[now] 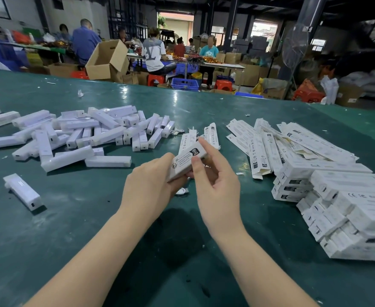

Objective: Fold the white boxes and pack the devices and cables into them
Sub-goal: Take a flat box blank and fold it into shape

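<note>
A small white box (187, 159) with black print is held above the green table (75, 235), tilted up to the right. My left hand (151, 187) grips its lower end from below. My right hand (215, 180) pinches its upper half, thumb on the printed face and forefinger along the far edge. A heap of white devices (89, 134) lies at the left. Flat unfolded boxes (268, 147) are spread at the right, with a stack of packed boxes (346, 209) nearer to me. A bit of white cable (182, 191) shows under my hands.
One device (23, 191) lies apart at the near left. More flat boxes (211, 134) stand just beyond my hands. Paper scraps dot the table. Beyond its far edge are cardboard cartons (106, 60), stools, a blue crate (185, 84) and seated people at other tables.
</note>
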A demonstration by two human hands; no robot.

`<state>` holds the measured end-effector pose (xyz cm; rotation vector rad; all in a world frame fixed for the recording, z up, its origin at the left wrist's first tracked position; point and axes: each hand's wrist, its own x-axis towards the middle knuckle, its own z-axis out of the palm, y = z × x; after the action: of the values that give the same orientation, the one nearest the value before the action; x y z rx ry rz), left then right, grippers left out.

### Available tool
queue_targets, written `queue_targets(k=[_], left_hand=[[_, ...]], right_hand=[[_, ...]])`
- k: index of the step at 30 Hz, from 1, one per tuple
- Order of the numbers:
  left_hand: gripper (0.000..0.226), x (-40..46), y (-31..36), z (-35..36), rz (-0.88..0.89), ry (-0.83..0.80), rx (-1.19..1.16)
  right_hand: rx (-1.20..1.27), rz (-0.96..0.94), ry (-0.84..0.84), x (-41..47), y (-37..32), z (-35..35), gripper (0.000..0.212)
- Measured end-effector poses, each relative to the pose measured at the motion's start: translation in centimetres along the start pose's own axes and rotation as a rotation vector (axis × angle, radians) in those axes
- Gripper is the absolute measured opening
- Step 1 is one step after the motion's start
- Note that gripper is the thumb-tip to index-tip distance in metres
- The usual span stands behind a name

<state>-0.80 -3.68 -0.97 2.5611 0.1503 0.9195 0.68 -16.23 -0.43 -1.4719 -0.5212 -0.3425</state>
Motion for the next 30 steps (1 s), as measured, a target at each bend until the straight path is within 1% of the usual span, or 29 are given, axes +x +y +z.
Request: queue_targets(k=[1, 2, 4, 5, 6, 7, 8, 10, 11, 12, 13, 14, 17, 19, 21, 24, 26, 28, 29, 30], left_hand=[[0.030, 0.0, 0.0, 0.2, -0.001, -0.029, -0.012], [0.033, -0.1, 0.1, 0.2, 0.000, -0.056, -0.008], [0.043, -0.2, 0.2, 0.1, -0.002, -0.084, -0.008], [0.042, -0.1, 0.1, 0.0, -0.014, -0.083, -0.043], [0.038, 0.0, 0.0, -0.2, -0.035, -0.084, -0.110], [0.034, 0.1, -0.2, -0.2, -0.054, -0.084, -0.200], [0.028, 0.2, -0.3, -0.2, -0.057, -0.084, -0.295], [0.021, 0.0, 0.1, 0.0, -0.022, -0.105, -0.467], [0.025, -0.1, 0.4, 0.2, 0.011, -0.133, -0.543], [0.033, -0.4, 0.7, 0.3, 0.050, -0.164, -0.599], [0.040, -0.6, 0.9, 0.4, 0.083, -0.188, -0.622], [0.045, -0.8, 1.0, 0.6, 0.115, -0.194, -0.617], [0.056, -1.0, 0.7, 1.0, 0.191, -0.185, -0.557], [0.060, -1.0, 0.4, 1.1, 0.190, -0.186, -0.554], [0.058, -0.9, 0.0, 1.3, 0.148, -0.192, -0.549], [0.049, -0.9, -0.3, 1.7, 0.099, -0.216, -0.517], [0.043, -1.0, -0.1, 1.9, 0.101, -0.242, -0.511], [0.041, -1.3, 0.1, 2.1, 0.118, -0.265, -0.508], [0.040, -1.3, 0.2, 2.2, 0.125, -0.271, -0.505], [0.038, -1.3, 0.2, 2.1, 0.128, -0.271, -0.502]], right_hand=[[0.008, 0.012, 0.039, 0.2, 0.0, -0.2, 0.033], [0.041, 0.039, 0.094, 0.5, -0.1, -0.4, 0.035], [0.176, 0.130, 0.229, 1.5, -0.3, -1.4, 0.039], [0.261, 0.177, 0.286, 2.0, -0.5, -1.9, 0.039], [0.344, 0.223, 0.307, 2.5, -0.7, -2.4, 0.038], [0.394, 0.264, 0.283, 2.8, -0.6, -2.6, 0.035], [0.389, 0.300, 0.207, 3.0, -0.6, -2.5, 0.032], [0.302, 0.383, -0.055, 2.4, -0.3, -1.5, 0.031], [0.280, 0.443, -0.185, 1.9, 0.0, -0.9, 0.029], [0.285, 0.508, -0.272, 1.4, 0.2, -0.4, 0.027], [0.301, 0.559, -0.305, 1.1, 0.3, -0.2, 0.024], [0.308, 0.576, -0.297, 1.0, 0.3, -0.1, 0.021], [0.253, 0.484, -0.153, 1.8, 0.1, -0.8, 0.015], [0.325, 0.418, -0.007, 2.8, -0.6, -1.9, 0.014], [0.391, 0.381, 0.156, 3.9, -1.2, -3.4, 0.016], [0.490, 0.401, 0.385, 5.0, -1.7, -5.9, 0.023], [0.546, 0.415, 0.472, 5.3, -1.7, -6.9, 0.026], [0.611, 0.403, 0.508, 5.4, -1.6, -7.3, 0.030], [0.642, 0.395, 0.521, 5.5, -1.5, -7.5, 0.028], [0.674, 0.391, 0.530, 5.5, -1.5, -7.6, 0.021]])
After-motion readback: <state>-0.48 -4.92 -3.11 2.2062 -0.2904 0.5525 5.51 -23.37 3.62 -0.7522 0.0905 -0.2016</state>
